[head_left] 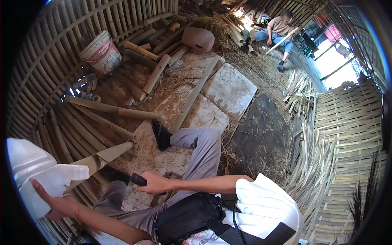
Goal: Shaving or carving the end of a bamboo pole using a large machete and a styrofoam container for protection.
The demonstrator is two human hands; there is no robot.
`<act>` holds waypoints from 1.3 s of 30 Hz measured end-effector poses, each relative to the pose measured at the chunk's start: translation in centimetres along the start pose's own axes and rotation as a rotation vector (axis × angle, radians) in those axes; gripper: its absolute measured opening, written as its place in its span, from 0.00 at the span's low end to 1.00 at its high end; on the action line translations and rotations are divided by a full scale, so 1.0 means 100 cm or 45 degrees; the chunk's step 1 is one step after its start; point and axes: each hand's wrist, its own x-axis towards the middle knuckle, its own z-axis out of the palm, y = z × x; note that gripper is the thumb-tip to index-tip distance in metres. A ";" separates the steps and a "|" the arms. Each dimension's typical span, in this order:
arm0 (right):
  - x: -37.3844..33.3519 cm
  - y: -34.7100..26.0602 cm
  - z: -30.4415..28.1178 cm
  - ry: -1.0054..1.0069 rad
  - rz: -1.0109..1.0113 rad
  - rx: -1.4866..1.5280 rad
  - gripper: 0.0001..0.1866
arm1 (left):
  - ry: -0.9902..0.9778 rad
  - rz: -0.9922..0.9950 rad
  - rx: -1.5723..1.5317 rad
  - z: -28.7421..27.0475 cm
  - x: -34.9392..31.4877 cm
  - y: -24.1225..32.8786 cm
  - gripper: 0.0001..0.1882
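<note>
At the lower left, my left hand (61,206) grips the edge of a white moulded foam piece (36,171), thumb on its near face and fingers mostly hidden. Just behind the foam, a thick bamboo pole (114,152) slants toward the middle of the floor; whether the two touch, I cannot tell. My right hand (154,182) is wrapped round a black-handled tool (138,179) above my lap. The handle's rounded end sticks out toward the left, and the tool's working part is hidden.
Bamboo poles (73,130) lie along the left wall. A white bucket (102,53) and a pinkish plastic container (198,39) stand farther back. Split bamboo strips (312,163) and a woven bamboo mat (347,134) fill the right. A seated person (281,26) holds a bamboo length at the back.
</note>
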 end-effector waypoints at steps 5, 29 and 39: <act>0.025 0.023 -0.016 -0.009 0.112 0.152 0.10 | 0.007 -0.014 0.034 0.012 -0.004 -0.003 0.39; 0.022 0.065 -0.036 0.131 0.187 -0.153 0.10 | -0.118 -0.114 -0.033 -0.010 0.007 -0.011 0.37; 0.043 0.134 -0.083 0.032 0.428 -0.924 0.12 | -0.106 -0.129 0.011 -0.007 0.005 -0.003 0.37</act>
